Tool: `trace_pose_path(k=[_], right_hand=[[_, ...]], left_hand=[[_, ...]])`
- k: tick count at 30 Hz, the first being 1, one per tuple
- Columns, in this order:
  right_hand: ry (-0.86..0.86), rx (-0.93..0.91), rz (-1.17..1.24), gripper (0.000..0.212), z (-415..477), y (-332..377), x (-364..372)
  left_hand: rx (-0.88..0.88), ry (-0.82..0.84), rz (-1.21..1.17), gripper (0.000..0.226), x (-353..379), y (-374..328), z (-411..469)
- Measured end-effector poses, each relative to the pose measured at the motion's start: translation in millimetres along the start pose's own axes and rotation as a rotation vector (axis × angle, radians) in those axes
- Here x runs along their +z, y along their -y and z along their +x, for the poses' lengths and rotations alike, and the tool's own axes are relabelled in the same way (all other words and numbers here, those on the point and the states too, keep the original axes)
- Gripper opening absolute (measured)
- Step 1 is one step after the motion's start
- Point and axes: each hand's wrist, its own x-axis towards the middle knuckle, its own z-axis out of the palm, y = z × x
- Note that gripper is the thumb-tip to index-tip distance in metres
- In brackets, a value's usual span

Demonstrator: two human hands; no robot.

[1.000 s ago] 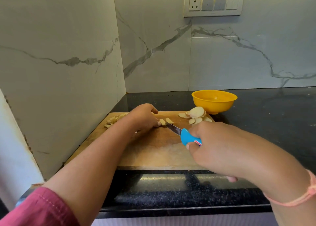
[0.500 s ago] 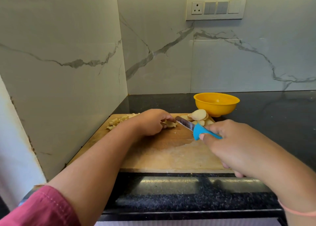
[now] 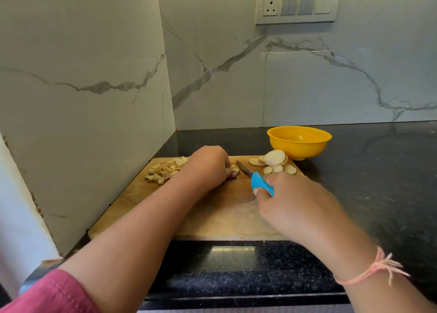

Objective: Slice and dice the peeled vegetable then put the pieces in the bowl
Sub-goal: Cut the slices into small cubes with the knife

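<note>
A wooden cutting board [image 3: 212,218] lies on the black counter. My left hand [image 3: 207,165] curls over a small stack of vegetable pieces [image 3: 234,169] at the board's far middle and holds them down. My right hand [image 3: 290,204] grips a knife [image 3: 256,179] by its blue handle, and the blade's tip sits right beside those pieces. Diced bits [image 3: 164,169] are heaped at the board's far left. Round slices [image 3: 274,162] are piled at the far right corner. Just behind the slices stands the yellow bowl [image 3: 299,142], and it looks empty.
Marble walls close in the corner on the left and behind. A switch plate [image 3: 296,6] hangs on the back wall. The black counter [image 3: 378,170] stretches to the right of the board and bowl.
The knife was lifted and swung back, then came down again with its blade against the pieces under my left hand. My left hand stayed put on them.
</note>
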Motion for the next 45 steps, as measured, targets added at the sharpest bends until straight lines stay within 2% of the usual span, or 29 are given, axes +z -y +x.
trace_pose_path(k=[9,14,21,23,27,32,40,45], right_hand=[[0.0,0.011,0.132,0.035,9,-3,2],[-0.099,-0.011,0.035,0.029,7,-2,4],[-0.17,-0.039,0.003,0.033,2,8,8],[-0.133,-0.028,-0.032,0.035,5,10,8],[0.067,0.025,-0.064,0.027,15,14,5],[-0.03,-0.083,-0.195,0.021,20,27,7],[0.007,-0.232,-0.233,0.018,5,14,-1],[0.051,-0.276,-0.236,0.008,-16,4,-16]], left_hand=[[-0.111,0.058,-0.011,0.039,-3,-1,7],[-0.085,0.11,0.008,0.036,-5,0,6],[-0.044,0.05,-0.032,0.031,-3,3,2],[-0.045,0.047,-0.048,0.031,-3,3,1],[-0.04,0.031,-0.067,0.028,-3,3,0],[-0.07,0.006,-0.13,0.027,-3,4,0],[-0.076,-0.028,-0.093,0.028,0,1,-2],[-0.052,-0.03,-0.09,0.027,0,2,-3]])
